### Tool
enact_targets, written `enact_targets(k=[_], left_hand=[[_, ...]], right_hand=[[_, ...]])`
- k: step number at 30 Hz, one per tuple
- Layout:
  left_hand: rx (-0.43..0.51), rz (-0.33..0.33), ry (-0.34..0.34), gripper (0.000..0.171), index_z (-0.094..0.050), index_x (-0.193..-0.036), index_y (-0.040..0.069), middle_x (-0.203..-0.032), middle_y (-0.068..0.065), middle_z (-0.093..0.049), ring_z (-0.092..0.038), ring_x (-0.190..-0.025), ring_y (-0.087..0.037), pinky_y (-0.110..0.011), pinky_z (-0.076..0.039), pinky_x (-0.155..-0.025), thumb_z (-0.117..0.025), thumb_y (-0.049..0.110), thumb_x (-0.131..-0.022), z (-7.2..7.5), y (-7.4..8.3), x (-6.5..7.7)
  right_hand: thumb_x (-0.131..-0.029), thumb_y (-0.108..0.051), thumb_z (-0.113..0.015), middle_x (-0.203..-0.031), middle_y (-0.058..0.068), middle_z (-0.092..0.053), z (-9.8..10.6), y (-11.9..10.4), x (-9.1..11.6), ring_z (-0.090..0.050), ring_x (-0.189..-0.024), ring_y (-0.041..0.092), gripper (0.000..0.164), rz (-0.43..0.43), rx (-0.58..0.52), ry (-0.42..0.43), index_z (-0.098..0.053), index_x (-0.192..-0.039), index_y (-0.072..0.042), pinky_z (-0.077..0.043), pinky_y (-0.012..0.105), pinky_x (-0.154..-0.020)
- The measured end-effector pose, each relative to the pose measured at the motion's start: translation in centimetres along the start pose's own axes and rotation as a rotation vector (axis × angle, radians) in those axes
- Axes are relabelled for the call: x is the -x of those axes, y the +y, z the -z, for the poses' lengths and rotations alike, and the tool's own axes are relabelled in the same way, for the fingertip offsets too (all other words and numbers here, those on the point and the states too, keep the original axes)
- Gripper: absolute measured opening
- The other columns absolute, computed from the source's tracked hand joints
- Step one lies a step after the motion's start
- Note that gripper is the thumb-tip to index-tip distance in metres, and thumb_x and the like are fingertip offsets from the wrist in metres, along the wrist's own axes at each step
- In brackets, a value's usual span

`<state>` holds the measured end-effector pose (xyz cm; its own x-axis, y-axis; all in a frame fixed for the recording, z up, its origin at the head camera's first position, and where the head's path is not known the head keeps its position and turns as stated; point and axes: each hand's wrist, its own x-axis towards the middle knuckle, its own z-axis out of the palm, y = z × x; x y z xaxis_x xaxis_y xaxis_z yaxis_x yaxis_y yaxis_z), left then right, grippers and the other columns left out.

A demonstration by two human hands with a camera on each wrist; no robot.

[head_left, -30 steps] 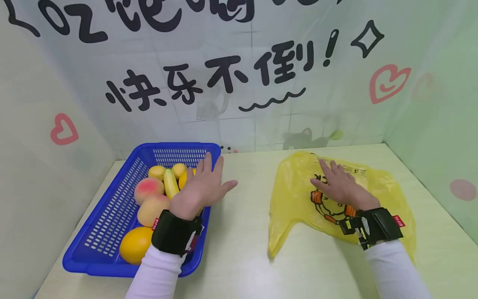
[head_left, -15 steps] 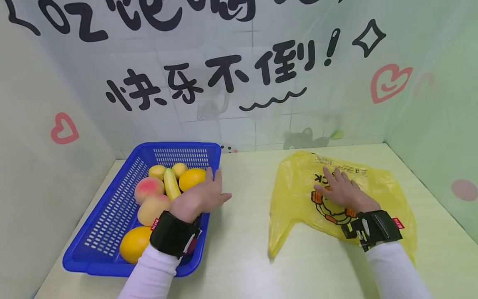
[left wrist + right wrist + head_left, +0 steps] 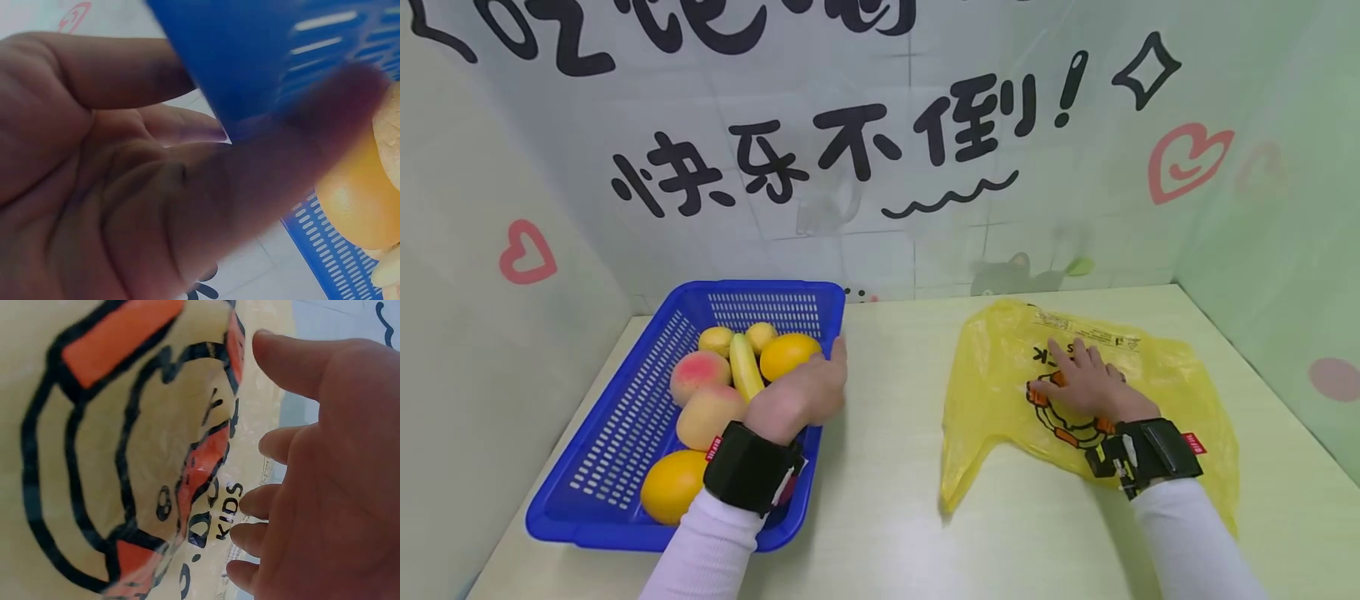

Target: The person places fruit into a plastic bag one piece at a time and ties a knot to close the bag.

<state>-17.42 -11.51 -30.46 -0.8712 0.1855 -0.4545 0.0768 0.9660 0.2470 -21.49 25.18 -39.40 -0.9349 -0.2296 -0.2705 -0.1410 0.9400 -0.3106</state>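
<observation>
At the left side of the table [image 3: 887,483] sits a blue basket [image 3: 617,446] with lots of little holes in its walls. The left hand [image 3: 801,396] grips its right edge, with the thumb outside the wall and at least one finger inside. One finger points up.

Inside are two pinkish peaches [image 3: 710,418], and the back one has a red top. One round orange fruit [image 3: 673,489] is near the front and another [image 3: 787,357] is at the back, close to the left hand. A yellow banana [image 3: 743,365] lies between the peaches and the back orange fruit, and two small yellow fruits [image 3: 716,340] sit just behind. Something dark red is mostly hidden under the left wrist.

Well apart, on the right side of the table, a thin yellow bag [image 3: 977,392] lies flat and a bit wrinkly. It has a black and orange drawing [image 3: 1065,436] on it. The right hand [image 3: 1092,390] is over the bag, with its fingers apart and holding nothing. I cannot tell if it presses down.

Both wrists wear black bands [image 3: 751,471] over white sleeves [image 3: 700,546]. Behind the table, the pale wall [image 3: 947,250] has big black writing [image 3: 861,158].
</observation>
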Motion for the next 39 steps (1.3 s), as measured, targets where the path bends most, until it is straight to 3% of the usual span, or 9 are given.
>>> enact_targets(k=[2,4,9,16,21,32,39], left_hand=[[0.002,0.008,-0.004,0.072,0.001,-0.158,0.005,-0.131,-0.025,-0.052,-0.06,-0.082,-0.028,-0.034,-0.055,-0.083,-0.044,0.006,-0.101,0.1,0.0,0.0],[0.006,0.013,-0.008,0.073,0.001,-0.158,0.007,-0.112,-0.021,-0.056,-0.055,-0.066,-0.024,-0.029,-0.051,-0.067,-0.043,0.006,-0.101,0.1,0.0,0.0],[0.009,0.018,-0.013,0.072,0.002,-0.159,0.008,-0.084,-0.013,-0.054,-0.048,-0.056,-0.019,-0.026,-0.046,-0.06,-0.043,0.007,-0.102,0.1,0.0,-0.1],[0.035,0.034,-0.013,0.071,0.004,-0.159,0.011,-0.065,-0.004,-0.048,-0.04,-0.047,-0.016,-0.024,-0.037,-0.049,-0.04,0.013,-0.104,-0.1,-0.2,0.1],[0.059,0.067,-0.036,0.076,0.008,-0.159,0.015,-0.062,-0.002,-0.047,-0.038,-0.045,-0.015,-0.023,-0.034,-0.047,-0.043,0.013,-0.103,-0.2,-0.1,0.4],[0.052,0.059,-0.052,0.077,0.011,-0.158,0.016,-0.063,-0.003,-0.048,-0.037,-0.047,-0.016,-0.025,-0.035,-0.049,-0.043,0.015,-0.103,-0.1,0.2,0.1],[0.015,-0.028,-0.033,0.074,0.006,-0.158,0.009,-0.06,-0.002,-0.049,-0.039,-0.044,-0.016,-0.023,-0.039,-0.046,-0.043,0.015,-0.104,-0.4,1.1,0.1]], right_hand=[[-0.099,-0.051,-0.049,-0.153,0.044,-0.004,-0.3,0.1,0.0,-0.005,-0.139,0.065,0.086,-0.005,-0.008,-0.017,-0.015,-0.155,0.004,-0.013,0.079,-0.106],[-0.098,-0.053,-0.049,-0.153,0.044,-0.002,-0.6,0.2,-0.1,-0.003,-0.139,0.066,0.086,-0.014,-0.017,-0.041,-0.015,-0.155,0.002,-0.012,0.081,-0.105],[-0.098,-0.058,-0.044,-0.154,0.044,0.005,-1.3,1.0,-0.4,0.004,-0.139,0.066,0.089,-0.042,-0.036,-0.102,-0.012,-0.156,0.001,-0.008,0.084,-0.102],[-0.097,-0.062,-0.043,-0.155,0.04,0.012,-1.8,1.7,-1.0,0.013,-0.14,0.064,0.093,-0.06,-0.102,-0.104,-0.006,-0.157,-0.002,0.002,0.083,-0.102],[-0.096,-0.064,-0.043,-0.156,0.039,0.013,-1.9,2.0,-1.1,0.013,-0.14,0.063,0.094,-0.074,-0.1,-0.108,-0.005,-0.158,-0.004,0.002,0.083,-0.103],[-0.093,-0.07,-0.042,-0.155,0.038,0.019,-2.1,2.0,-0.7,0.019,-0.14,0.061,0.1,-0.107,-0.151,-0.107,-0.001,-0.158,-0.005,0.007,0.082,-0.102],[-0.095,-0.067,-0.04,-0.154,0.038,0.022,-2.1,1.4,-0.5,0.021,-0.139,0.061,0.098,-0.107,-0.167,-0.111,0.001,-0.158,-0.005,0.01,0.082,-0.102]])
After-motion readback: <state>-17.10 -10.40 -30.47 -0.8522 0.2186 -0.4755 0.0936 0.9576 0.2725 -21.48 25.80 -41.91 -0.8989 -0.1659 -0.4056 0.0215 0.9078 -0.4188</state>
